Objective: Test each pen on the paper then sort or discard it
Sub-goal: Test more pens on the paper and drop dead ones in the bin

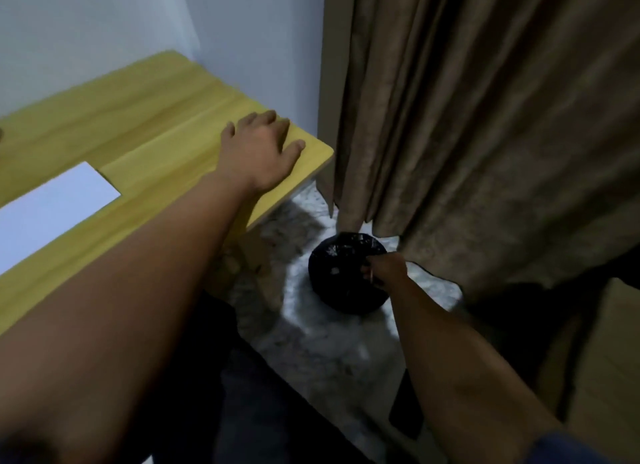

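- We see the paper (52,204) at far left, a white sheet lying flat on the yellow wooden table (145,117); no marks readable on the part that shows.
- We put the left hand (259,152) next, palm down near the table's right corner, fingers straight and spread, gripping nothing, looks like bracing.
- Floor (329,342) right of the table is pale and mottled, blurry.
- We spot the bin (343,273) on the floor, round, black-bag lined, just beside the curtain (485,117) hem.
- We place the right hand (384,268) over the bin's right rim, fingers curled; a thin pale sliver shows at the fingers, likely the pen (371,276), too blurred to be sure.
- We judge this is the discard step: pen failed, about to be dropped.
- Handling guess: a pen is light, stiff, smooth, a bit slippery; best pinched mid-barrel between thumb and two fingers, not fragile, a short drop into the soft bag is fine.
- Risk we flag: release near the rim could bounce it onto the floor.
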Tool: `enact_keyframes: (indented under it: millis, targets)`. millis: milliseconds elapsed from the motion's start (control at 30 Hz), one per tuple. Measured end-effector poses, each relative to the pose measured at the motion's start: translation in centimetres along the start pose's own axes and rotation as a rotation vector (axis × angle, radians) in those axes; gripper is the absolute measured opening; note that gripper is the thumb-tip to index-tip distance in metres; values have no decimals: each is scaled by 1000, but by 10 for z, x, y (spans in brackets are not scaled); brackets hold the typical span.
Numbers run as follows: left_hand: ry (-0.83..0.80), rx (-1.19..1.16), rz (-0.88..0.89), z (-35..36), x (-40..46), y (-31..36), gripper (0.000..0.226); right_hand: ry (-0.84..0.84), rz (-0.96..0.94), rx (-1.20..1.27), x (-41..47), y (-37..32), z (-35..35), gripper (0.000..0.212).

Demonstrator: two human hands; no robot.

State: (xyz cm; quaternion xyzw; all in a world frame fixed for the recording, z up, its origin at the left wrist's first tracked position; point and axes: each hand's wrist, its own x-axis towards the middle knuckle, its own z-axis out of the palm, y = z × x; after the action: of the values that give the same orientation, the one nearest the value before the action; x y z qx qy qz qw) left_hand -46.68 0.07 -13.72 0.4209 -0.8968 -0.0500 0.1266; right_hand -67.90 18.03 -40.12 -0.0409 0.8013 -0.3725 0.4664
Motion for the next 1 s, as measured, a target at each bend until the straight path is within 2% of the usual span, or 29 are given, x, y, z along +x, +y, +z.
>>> enact_keyframes:
  millis: [133,300,633,733,867,1000]
  targets:
    - [32,30,-46,16,7,3,69,28,41,-44,-11,6,10,22]
    - [54,35,-34,18,9,1,69,143,-95,-262,-9,-5,12,38]
    - [19,28,-41,16,6,2,72,254,-159,-229,-37,-58,-3,50]
    - [11,-1,-37,13,1,2,68,257,-239,-274,-53,-75,-10,43]
    - [-15,2,-31,6,-10,2,63,273,-328,-352,-78,-101,-15,22]
    - [-31,7,-18,-13,-29,5,47,308,-437,-410,-125,-132,-19,26]
